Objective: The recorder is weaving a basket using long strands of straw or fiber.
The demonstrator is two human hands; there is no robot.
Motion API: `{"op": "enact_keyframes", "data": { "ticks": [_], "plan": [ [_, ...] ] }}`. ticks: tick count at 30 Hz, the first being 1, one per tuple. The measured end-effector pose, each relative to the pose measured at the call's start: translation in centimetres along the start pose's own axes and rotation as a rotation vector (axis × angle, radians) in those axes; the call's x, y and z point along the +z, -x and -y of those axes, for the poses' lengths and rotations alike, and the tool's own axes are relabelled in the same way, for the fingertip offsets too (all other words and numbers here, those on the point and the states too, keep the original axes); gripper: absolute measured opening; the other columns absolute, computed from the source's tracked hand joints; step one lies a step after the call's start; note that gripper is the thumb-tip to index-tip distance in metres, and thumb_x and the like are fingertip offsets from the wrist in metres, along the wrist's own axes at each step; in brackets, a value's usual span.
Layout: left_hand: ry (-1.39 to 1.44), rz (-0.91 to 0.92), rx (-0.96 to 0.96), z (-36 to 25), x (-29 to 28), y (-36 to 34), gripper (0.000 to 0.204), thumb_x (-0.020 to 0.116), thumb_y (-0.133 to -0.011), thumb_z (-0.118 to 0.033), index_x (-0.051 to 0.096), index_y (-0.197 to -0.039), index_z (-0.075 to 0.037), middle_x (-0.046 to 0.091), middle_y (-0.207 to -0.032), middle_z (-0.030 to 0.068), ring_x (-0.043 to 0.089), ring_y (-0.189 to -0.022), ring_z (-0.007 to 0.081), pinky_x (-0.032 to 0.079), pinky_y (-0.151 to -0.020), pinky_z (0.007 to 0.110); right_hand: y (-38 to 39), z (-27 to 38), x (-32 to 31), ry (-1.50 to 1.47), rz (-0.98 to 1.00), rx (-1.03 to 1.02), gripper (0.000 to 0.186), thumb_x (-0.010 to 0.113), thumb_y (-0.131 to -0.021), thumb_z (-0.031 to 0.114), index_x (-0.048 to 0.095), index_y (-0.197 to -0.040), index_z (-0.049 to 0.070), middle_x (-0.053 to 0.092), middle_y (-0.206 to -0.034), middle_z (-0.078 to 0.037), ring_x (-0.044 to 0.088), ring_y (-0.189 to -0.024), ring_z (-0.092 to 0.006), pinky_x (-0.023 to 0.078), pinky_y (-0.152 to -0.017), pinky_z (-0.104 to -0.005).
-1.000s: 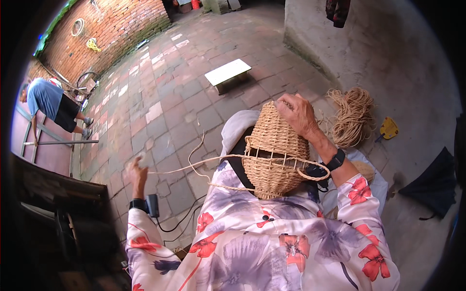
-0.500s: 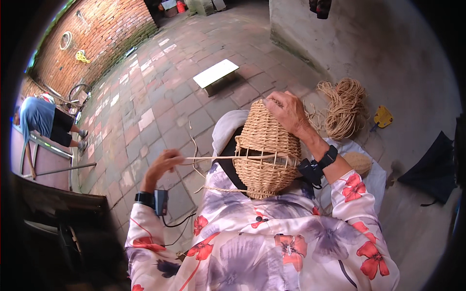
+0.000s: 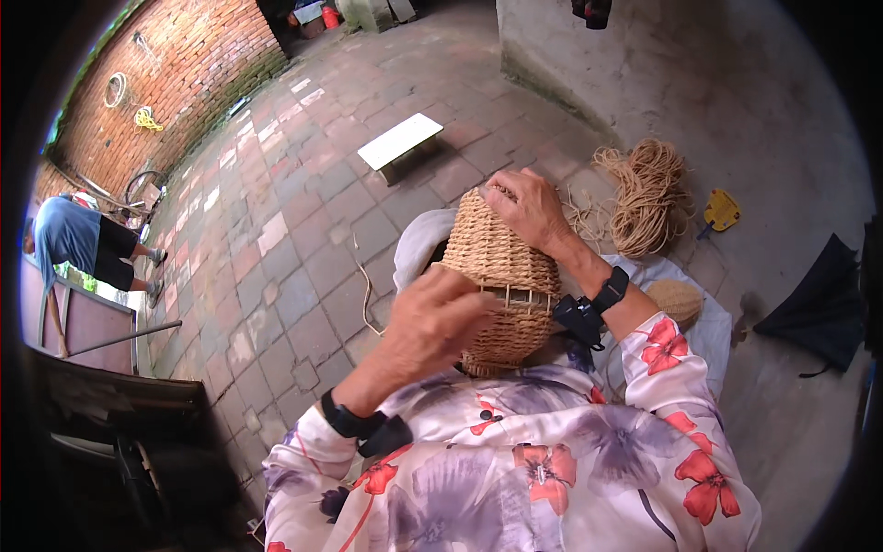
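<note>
A tan woven basket [image 3: 498, 241] rests on my lap, with an open band of upright stakes across its middle. My right hand [image 3: 524, 207] is closed over its narrow upper end. In front of the basket's left side is my left hand [image 3: 434, 324], slightly blurred, fingers curled at the open band; whatever it holds is hidden. A loose strand [image 3: 366, 293] trails on the left. Beyond the basket lie a large coil of tan cord [image 3: 642, 198] and, at right, a second woven piece [image 3: 677, 304] on a white sack [image 3: 704, 345].
A low white-topped bench [image 3: 397, 140] stands on the paving. A person [image 3: 74, 244] bends over a pink panel [image 3: 90, 331] at left, near a pole. A yellow tool [image 3: 721, 210] and black folded umbrella [image 3: 814, 313] lie at right. Dark furniture [image 3: 129, 432] is at lower left.
My left hand has moved right, from out at the side with a taut cord onto the basket, now covering part of it. My right hand stays on the upper end.
</note>
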State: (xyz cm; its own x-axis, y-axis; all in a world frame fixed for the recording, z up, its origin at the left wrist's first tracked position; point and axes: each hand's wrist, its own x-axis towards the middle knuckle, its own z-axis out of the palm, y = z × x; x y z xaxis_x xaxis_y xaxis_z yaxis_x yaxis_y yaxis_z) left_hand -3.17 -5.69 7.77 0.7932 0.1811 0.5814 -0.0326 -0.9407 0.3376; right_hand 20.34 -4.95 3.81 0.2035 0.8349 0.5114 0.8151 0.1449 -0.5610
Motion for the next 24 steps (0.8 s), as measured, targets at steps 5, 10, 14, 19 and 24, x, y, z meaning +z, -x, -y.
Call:
{"op": "enact_keyframes", "data": {
  "ticks": [5,10,14,19,24],
  "plan": [
    [-0.081,0.135,0.06,-0.9,0.7,-1.2,0.028,0.073,-0.074,-0.01,0.067,-0.102,-0.013,0.058,-0.092,0.0059,0.056,-0.075,0.0234,0.048,-0.062,0.035,0.0,-0.1,0.1,-0.002,0.009,-0.017,0.029,0.055,-0.09,0.031,0.064,-0.086,0.004,0.066,-0.081,-0.012,0.058,-0.08,-0.0328,0.045,-0.075,-0.0415],
    [0.106,0.003,-0.514,1.6,-1.5,2.4,0.024,0.067,-0.084,-0.015,0.062,-0.106,-0.007,0.06,-0.096,0.0066,0.054,-0.063,0.0168,0.046,-0.057,0.032,0.3,-0.9,-0.2,-0.025,-0.029,-0.033,0.027,0.058,-0.086,0.03,0.065,-0.086,0.004,0.067,-0.083,-0.014,0.06,-0.083,-0.0344,0.048,-0.075,-0.0432],
    [0.243,0.11,-0.741,3.6,-1.5,5.8,0.025,0.062,-0.091,-0.026,0.06,-0.1,-0.003,0.061,-0.087,0.0078,0.059,-0.068,0.0186,0.048,-0.061,0.032,0.1,-0.2,-0.4,-0.035,-0.003,-0.045,0.027,0.058,-0.087,0.03,0.066,-0.086,0.004,0.067,-0.085,-0.013,0.061,-0.083,-0.034,0.048,-0.075,-0.0424],
    [0.481,0.172,-0.858,6.3,-1.5,7.4,0.03,0.06,-0.093,-0.031,0.064,-0.088,-0.001,0.054,-0.067,-0.0025,0.05,-0.062,0.0089,0.04,-0.054,0.025,0.1,0.2,-0.3,-0.06,-0.007,-0.02,0.025,0.06,-0.087,0.028,0.065,-0.086,0.004,0.067,-0.084,-0.013,0.062,-0.082,-0.033,0.049,-0.075,-0.0417],
    [0.46,0.251,-0.873,7.5,-0.9,7.3,0.027,0.061,-0.091,-0.028,0.071,-0.09,-0.003,0.065,-0.074,0.0087,0.059,-0.065,0.017,0.047,-0.061,0.031,0.3,-0.6,-0.3,0.002,-0.027,-0.143,0.017,0.061,-0.087,0.021,0.064,-0.087,0.004,0.064,-0.083,-0.011,0.063,-0.079,-0.0298,0.051,-0.071,-0.039]
  ]
}}
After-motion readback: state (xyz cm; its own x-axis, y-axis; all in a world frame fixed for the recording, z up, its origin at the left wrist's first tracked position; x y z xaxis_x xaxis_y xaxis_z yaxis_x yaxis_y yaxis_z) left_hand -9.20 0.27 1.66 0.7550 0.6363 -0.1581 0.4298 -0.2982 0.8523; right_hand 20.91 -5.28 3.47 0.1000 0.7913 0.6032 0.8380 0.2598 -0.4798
